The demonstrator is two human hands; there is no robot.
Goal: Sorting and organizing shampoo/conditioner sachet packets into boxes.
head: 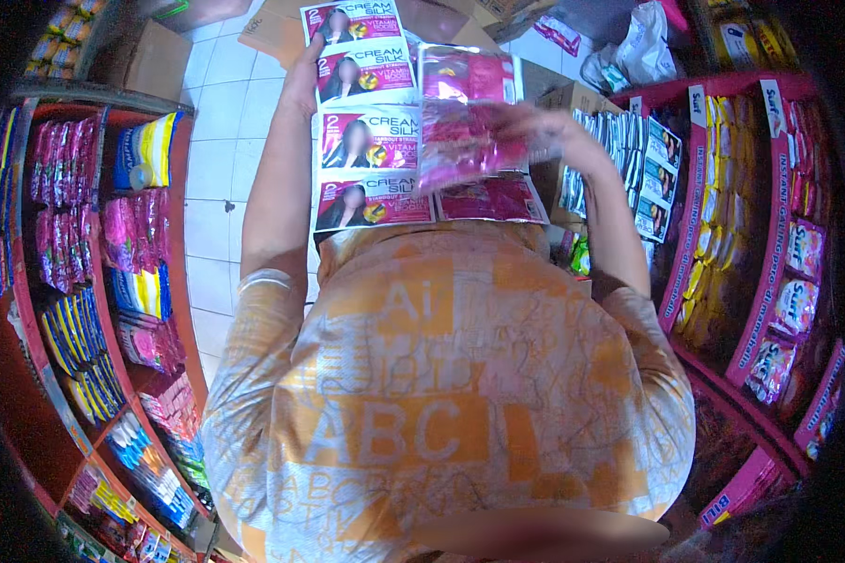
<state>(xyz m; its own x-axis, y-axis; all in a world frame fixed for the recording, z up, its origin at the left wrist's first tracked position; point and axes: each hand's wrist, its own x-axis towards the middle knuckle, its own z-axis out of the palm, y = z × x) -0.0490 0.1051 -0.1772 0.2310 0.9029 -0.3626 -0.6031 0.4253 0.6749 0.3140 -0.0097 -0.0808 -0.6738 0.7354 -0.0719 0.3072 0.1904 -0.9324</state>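
Note:
A joined strip of pink and white Cream Silk sachets (370, 141) lies across the person's lap and reaches away from the body. Its left edge is pinched near the far end by my left hand (303, 81). On the right, my right hand (535, 134) is blurred, over a pink, shiny section of sachets (465, 127) that is partly raised or folded; whether the fingers grip it cannot be made out. More pink sachets (493, 200) lie under that section, close to the shirt.
Shelves of hanging and stacked sachets (141, 225) stand on the left. Pink racks (683, 232) with detergent packs (796, 306) line the right. Cardboard boxes (148, 63), a white plastic bag (644, 49) and a pink packet (558, 35) are on the tiled floor ahead.

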